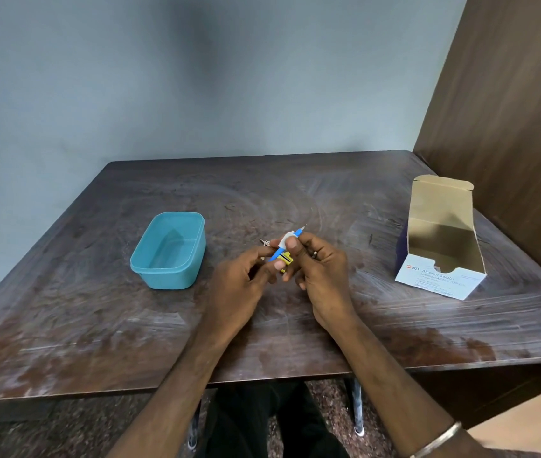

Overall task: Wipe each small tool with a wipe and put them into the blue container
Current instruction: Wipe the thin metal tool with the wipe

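Blue tool [279, 254] and wipe [286, 240] clamped in both hands' fingers [292, 243] over scuffed wooden table [97, 309]

We see soft, even indoor light with no hard glare. A dark, blurry smudge of shadow darkens the wall [203, 61] at top centre. The table [295, 200] carries a dull, pale sheen across its scuffed top. Wide-angle distortion bends the table edges outward and stretches the forearms near the bottom corners. The whole picture looks slightly soft, and small details blur.

bare forearms, ring [314, 254] on right grip [320, 276], silver bangle [437, 439]
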Action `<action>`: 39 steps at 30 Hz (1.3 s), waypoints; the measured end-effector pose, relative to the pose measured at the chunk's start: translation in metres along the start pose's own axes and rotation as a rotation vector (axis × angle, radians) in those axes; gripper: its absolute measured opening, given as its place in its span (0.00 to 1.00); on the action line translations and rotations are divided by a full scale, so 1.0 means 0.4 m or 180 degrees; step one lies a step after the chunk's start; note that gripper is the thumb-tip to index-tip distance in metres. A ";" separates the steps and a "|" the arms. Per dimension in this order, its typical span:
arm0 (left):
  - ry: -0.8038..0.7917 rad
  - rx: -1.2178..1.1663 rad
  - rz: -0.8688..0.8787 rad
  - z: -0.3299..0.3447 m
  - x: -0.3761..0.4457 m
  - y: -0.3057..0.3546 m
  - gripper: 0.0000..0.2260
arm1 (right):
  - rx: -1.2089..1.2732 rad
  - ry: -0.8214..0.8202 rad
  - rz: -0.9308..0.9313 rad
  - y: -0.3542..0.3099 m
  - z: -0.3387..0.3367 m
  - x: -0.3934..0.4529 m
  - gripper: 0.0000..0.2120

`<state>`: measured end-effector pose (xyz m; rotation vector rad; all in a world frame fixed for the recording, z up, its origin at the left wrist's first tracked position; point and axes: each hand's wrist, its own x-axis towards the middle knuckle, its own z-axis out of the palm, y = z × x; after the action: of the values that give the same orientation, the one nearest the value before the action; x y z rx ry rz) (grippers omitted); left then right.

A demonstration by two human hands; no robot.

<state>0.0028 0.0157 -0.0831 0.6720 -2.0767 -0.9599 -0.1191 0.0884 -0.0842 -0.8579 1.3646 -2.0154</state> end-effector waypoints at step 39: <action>0.1026 -0.0009 0.0542 -0.008 -0.001 -0.011 0.14 | -0.2254 -0.0213 -0.1094 0.043 0.007 -0.025 0.13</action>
<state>0.0062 0.0122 -0.0853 0.5941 -1.8141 -0.7074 -0.1089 0.0884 -0.1017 -1.5350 2.0432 -1.6994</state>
